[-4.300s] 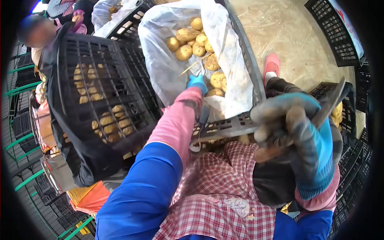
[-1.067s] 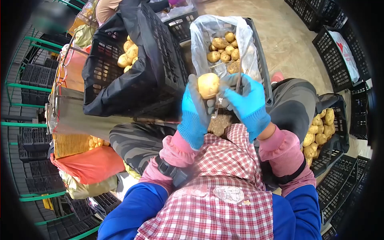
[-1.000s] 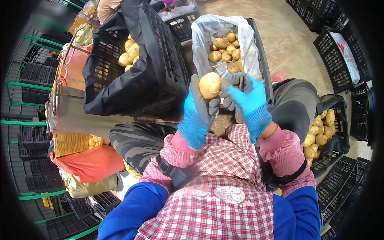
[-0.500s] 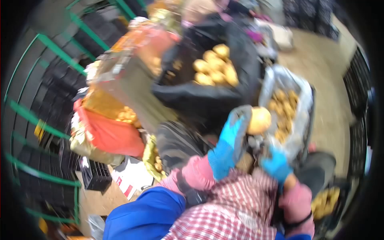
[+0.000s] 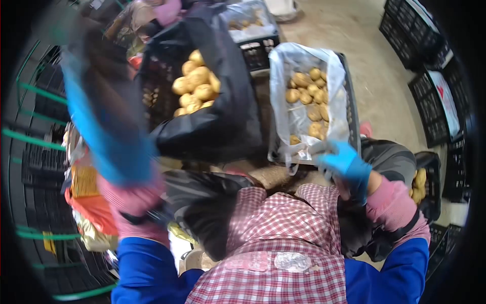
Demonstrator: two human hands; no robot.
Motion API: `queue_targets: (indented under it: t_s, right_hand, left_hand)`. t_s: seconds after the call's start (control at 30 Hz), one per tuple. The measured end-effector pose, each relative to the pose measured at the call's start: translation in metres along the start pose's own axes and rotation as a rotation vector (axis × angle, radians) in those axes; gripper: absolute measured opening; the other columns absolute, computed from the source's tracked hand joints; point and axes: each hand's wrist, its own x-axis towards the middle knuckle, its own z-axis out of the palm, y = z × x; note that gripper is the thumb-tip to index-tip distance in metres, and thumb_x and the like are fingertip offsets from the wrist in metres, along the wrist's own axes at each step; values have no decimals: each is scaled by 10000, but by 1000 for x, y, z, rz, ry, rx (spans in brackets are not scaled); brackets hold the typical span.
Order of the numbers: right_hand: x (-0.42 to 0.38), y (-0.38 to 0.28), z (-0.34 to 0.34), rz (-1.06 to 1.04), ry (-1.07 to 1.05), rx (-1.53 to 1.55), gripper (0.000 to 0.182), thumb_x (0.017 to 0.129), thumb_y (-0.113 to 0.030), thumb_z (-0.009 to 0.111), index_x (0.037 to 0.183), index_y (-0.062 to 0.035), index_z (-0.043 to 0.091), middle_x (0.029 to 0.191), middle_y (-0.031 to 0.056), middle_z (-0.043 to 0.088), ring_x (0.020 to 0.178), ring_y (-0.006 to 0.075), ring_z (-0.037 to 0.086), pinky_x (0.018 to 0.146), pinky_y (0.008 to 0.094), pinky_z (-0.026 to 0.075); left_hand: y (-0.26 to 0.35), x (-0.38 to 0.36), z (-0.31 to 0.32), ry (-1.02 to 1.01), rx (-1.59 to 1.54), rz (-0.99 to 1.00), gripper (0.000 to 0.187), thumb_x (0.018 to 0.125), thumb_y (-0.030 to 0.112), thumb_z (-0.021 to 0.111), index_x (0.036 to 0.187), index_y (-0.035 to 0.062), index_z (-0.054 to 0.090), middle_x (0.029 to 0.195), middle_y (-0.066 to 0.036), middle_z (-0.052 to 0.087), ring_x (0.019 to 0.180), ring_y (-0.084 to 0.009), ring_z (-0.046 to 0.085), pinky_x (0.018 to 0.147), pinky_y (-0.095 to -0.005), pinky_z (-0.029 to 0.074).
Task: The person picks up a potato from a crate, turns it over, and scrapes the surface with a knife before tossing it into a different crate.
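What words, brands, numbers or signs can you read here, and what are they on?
None can be read.
Red mark on white plastic at far right: too small.
Pale patch and pink patch on the checked apron: too blurred to tell if they bear words.

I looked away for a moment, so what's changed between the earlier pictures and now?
The left hand has swung up and left, away from the right hand. The potato it held is out of sight; blur hides whether it was released. The white-lined crate still holds potatoes.
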Motion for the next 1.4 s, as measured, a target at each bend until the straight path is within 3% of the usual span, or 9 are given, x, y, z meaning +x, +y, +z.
queue_targets:
  t_s: [0.13, 0.23, 0.37, 0.6, 0.8, 0.9, 1.07, 1.13, 1.4]
  right_hand:
    - [0, -16, -58, -100, 337, 270, 365, 898, -217, 685, 1155, 33, 615, 910, 71, 655, 693, 149, 634, 591, 264, 501]
    - [-3, -13, -81, -227, 544, 389, 333, 919, -221, 665, 1136, 27, 618, 894, 80, 651, 656, 136, 617, 574, 256, 502]
    - [-23, -28, -88, -86, 525, 644, 323, 883, -160, 692, 1089, 78, 619, 898, 144, 684, 603, 146, 621, 512, 240, 498]
    - [-20, -32, -122, 101, 438, 660, 334, 846, -75, 688, 1127, 80, 597, 1040, 185, 638, 715, 150, 610, 619, 243, 496]
    - [-12, -29, -97, -17, 525, 761, 273, 839, -93, 657, 1041, 81, 600, 926, 238, 642, 567, 175, 612, 478, 275, 557]
    - [-11, -37, -97, -17, 485, 733, 294, 891, -77, 680, 1133, 78, 619, 880, 110, 690, 605, 114, 605, 526, 235, 479]
    - [6, -10, -81, -167, 432, 470, 322, 925, -167, 675, 1181, 21, 621, 850, 70, 686, 657, 91, 617, 566, 204, 475]
    - [19, 3, -63, -304, 453, 296, 320, 906, -134, 690, 1175, 28, 624, 952, 71, 705, 757, 117, 656, 658, 246, 517]
    - [24, 8, -13, -603, 733, -680, 473, 789, -151, 761, 1230, -41, 630, 1098, 196, 670, 978, 350, 678, 855, 395, 538]
  left_hand:
    - [-26, -159, 190, -846, -409, -575, 451, 729, 283, 775, 1063, 35, 600, 915, -204, 609, 828, -343, 590, 730, -442, 491]
    - [-153, -264, 324, -1000, -242, -950, 478, 741, 267, 743, 1131, 41, 585, 1012, -239, 611, 932, -369, 597, 814, -450, 496]
    - [-330, -313, 416, -620, 599, -706, 523, 757, 245, 701, 1222, 49, 565, 1141, -285, 613, 1070, -402, 606, 926, -461, 502]
    - [-423, -278, 449, -1091, 1083, -643, 815, 664, 294, 847, 1355, 113, 455, 1279, -179, 552, 1170, -406, 559, 989, -509, 458]
    - [-393, -293, 423, -477, 234, -859, 648, 781, 372, 806, 1297, 71, 553, 1160, -151, 649, 995, -298, 650, 853, -434, 537]
    - [-224, -210, 394, -175, -601, -1260, 506, 954, 416, 597, 1287, 38, 550, 1065, -95, 676, 931, -235, 679, 686, -344, 586]
    - [-93, -170, 293, -201, -1509, -1348, 514, 961, 365, 609, 1344, 48, 478, 1251, -147, 630, 1121, -268, 649, 954, -402, 543]
    - [-78, -191, 253, -518, -482, -287, 700, 890, 246, 734, 1415, 7, 338, 1327, -177, 584, 1214, -268, 603, 1028, -399, 488]
    - [-4, -188, 150, -490, -419, -375, 639, 920, 217, 686, 1427, -33, 388, 1319, -145, 563, 1201, -214, 586, 1021, -345, 483]
